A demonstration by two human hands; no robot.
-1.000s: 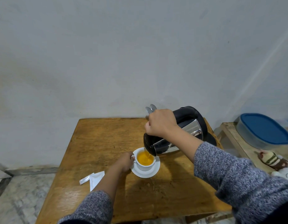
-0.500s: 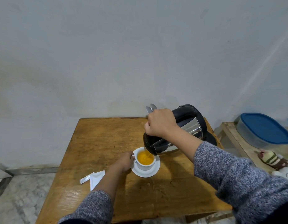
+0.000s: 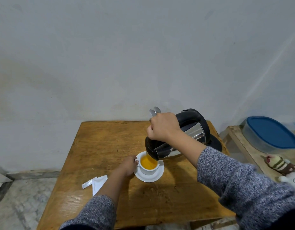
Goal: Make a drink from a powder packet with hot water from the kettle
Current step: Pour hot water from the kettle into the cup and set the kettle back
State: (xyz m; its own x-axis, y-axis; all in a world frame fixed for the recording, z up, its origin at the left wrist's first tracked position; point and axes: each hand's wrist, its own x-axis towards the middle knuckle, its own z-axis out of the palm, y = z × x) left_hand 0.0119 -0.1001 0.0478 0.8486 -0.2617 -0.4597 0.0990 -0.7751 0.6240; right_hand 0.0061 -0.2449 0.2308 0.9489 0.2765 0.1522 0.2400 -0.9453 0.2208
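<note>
A white cup [image 3: 149, 170] holding orange liquid stands on a white saucer [image 3: 151, 177] on the wooden table [image 3: 102, 143]. My left hand [image 3: 128, 166] grips the cup's handle. My right hand [image 3: 163, 126] is closed on the handle of a black and steel kettle [image 3: 191, 130], which is tilted with its spout over the cup. The torn white powder packet [image 3: 98, 184] lies on the table left of my left forearm, partly hidden by it.
The kettle's black base [image 3: 215, 143] sits at the table's right edge. Spoon ends [image 3: 155, 111] show behind my right hand. A side shelf on the right holds a blue-lidded container [image 3: 272, 133] and soft toys [image 3: 279, 165]. A grey wall rises behind the table.
Almost nothing differs: the kettle stays tilted over the cup and both hands hold their places.
</note>
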